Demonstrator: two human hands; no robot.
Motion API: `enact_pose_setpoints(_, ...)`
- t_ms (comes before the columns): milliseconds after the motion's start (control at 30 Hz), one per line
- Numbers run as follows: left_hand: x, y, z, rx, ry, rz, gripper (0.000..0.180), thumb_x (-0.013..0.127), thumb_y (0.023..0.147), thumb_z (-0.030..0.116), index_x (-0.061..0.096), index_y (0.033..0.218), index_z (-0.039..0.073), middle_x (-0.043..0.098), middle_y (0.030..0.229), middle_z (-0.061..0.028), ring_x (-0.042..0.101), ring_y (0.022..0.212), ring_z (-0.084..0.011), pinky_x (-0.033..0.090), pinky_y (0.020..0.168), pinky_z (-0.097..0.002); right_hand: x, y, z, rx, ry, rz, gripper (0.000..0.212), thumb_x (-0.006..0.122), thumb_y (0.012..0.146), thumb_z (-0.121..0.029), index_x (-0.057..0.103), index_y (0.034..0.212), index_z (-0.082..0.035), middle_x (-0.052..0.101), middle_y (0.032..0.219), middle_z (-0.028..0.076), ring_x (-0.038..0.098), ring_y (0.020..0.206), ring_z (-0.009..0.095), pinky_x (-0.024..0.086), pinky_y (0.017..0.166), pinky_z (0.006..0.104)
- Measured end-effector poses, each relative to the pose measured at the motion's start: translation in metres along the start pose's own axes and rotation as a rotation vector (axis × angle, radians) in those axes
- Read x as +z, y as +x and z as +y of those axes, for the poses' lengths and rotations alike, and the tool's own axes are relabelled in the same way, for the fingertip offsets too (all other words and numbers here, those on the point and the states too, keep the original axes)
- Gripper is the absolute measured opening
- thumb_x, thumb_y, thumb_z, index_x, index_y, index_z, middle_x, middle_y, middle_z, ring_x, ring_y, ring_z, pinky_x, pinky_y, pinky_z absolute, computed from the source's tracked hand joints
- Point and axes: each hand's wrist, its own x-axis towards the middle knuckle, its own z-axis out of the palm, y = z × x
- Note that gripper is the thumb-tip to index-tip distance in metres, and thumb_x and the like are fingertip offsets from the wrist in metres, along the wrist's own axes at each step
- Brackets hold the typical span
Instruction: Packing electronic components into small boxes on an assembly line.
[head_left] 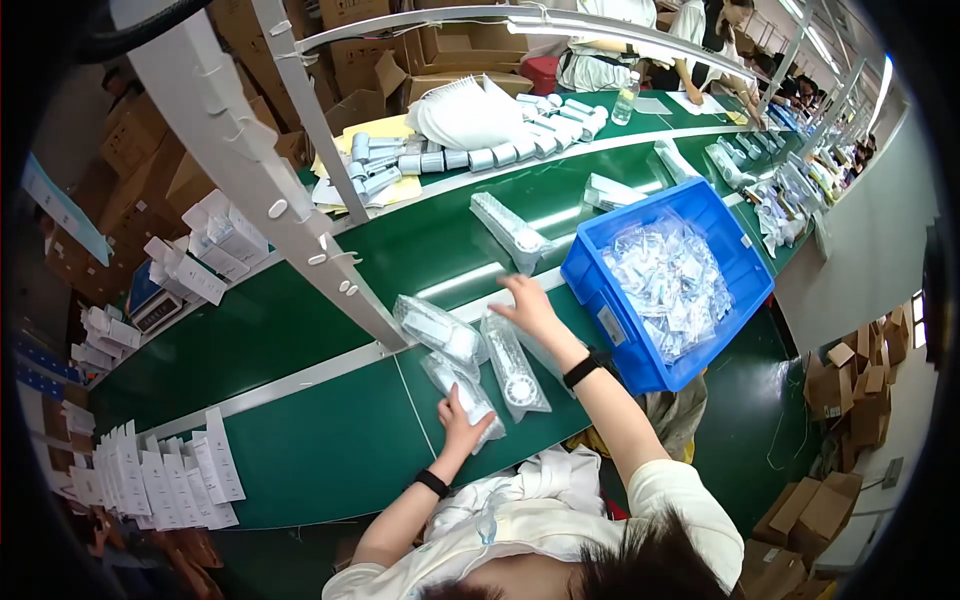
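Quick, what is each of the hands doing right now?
Left hand: open, fingers resting flat on a clear bagged part on the green belt.
Right hand: open, holding nothing, reaching beside the blue bin.

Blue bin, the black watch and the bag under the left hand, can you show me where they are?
blue bin [592, 270]: head view, on its near-left wall.
black watch [586, 367]: head view, on the strap round the right wrist.
clear bag [462, 392]: head view, on the plastic above the left hand [462, 425].

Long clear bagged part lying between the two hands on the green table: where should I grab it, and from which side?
Probably the near end of the long clear bag, pinched from above. It lies flat, lengthwise away from the person, with its near end on bare table; another bag crowds its left, under the left hand. The right hand is at its far end.
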Motion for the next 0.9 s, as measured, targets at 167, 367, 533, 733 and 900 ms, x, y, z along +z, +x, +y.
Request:
enact_pose_setpoints(167,0.038,0.010,0.041,0.072,0.045,-0.214,0.088,0.075,0.064,0.034,0.026,0.131,0.006,0.032,0.116,-0.0219,0.035,0.104,-0.0372,0.031,0.090,-0.0429,0.012,0.101,0.032,0.186,-0.609,0.330,0.059,0.067,0.067,-0.027,0.045,0.120,-0.013,0.052,0.109,0.016,0.047,0.100,0.039,0.037,0.082,0.0540)
enact_pose_setpoints(367,-0.028,0.074,0.079,0.265,0.208,0.030,0.058,0.062,0.067,0.004,0.041,0.121,0.004,0.036,0.121,-0.0194,0.037,0.109,-0.0377,0.031,0.095,-0.0429,0.023,0.097,0.085,0.447,-0.426,-0.203,0.052,0.068,0.064,-0.024,0.051,0.113,-0.014,0.053,0.107,0.015,0.045,0.103,0.038,0.036,0.083,0.0554)
enact_pose_setpoints(533,-0.056,0.145,0.065,0.431,0.775,-0.007,0.061,0.057,0.062,-0.005,0.041,0.120,0.007,0.041,0.120,-0.0184,0.037,0.112,-0.0355,0.029,0.096,-0.0453,-0.028,0.005,0.026,0.160,-0.550,-0.413,0.041,0.065,0.066,-0.017,0.056,0.105,-0.009,0.049,0.111,0.017,0.041,0.110,0.038,0.032,0.088,0.0576)
enact_pose_setpoints(733,-0.038,0.154,0.106,-0.040,0.561,-0.549,0.067,0.064,0.069,0.018,0.031,0.125,0.002,0.035,0.127,-0.0244,0.037,0.114,-0.0405,0.032,0.096,-0.0408,-0.180,-0.104,0.017,0.266,-0.217,0.263,0.055,0.066,0.068,-0.014,0.047,0.120,-0.009,0.040,0.124,0.018,0.034,0.117,0.038,0.029,0.098,0.0420)
enact_pose_setpoints(900,-0.002,0.101,0.059,-0.172,0.128,-0.536,0.086,0.062,0.073,0.030,0.009,0.128,-0.010,0.027,0.128,-0.0331,0.034,0.117,-0.0433,0.028,0.099,-0.0406,-0.188,-0.183,0.019,0.580,-0.504,0.310,0.053,0.067,0.069,-0.017,0.048,0.117,-0.008,0.042,0.123,0.018,0.029,0.120,0.041,0.029,0.097,0.0444)
